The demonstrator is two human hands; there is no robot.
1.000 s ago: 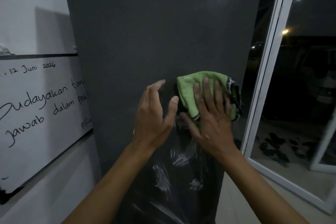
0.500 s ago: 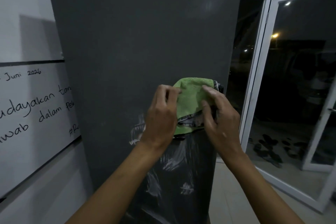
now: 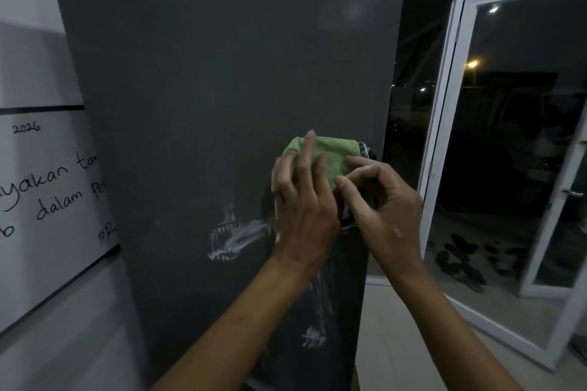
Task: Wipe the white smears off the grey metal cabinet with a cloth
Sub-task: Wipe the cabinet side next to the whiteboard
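Observation:
A tall grey metal cabinet [image 3: 206, 89] fills the middle of the head view. A folded green cloth [image 3: 330, 155] is pressed against its face near the right edge. My left hand [image 3: 301, 200] lies over the cloth's left part, fingers spread on it. My right hand [image 3: 381, 200] pinches the cloth's right side, where a darker patterned layer shows. White smears [image 3: 236, 236] streak the cabinet just left of my left hand. More smears [image 3: 314, 336] run lower down, below my wrists.
A whiteboard [image 3: 47, 200] with handwriting hangs on the wall to the left of the cabinet. To the right stand white-framed glass doors [image 3: 444, 136], dark outside, with several shoes [image 3: 460, 260] on the floor beyond. Pale floor tiles lie at lower right.
My left hand came off the bare cabinet and onto the cloth. My right hand went from lying flat on the cloth to pinching its right side. The view shifted right.

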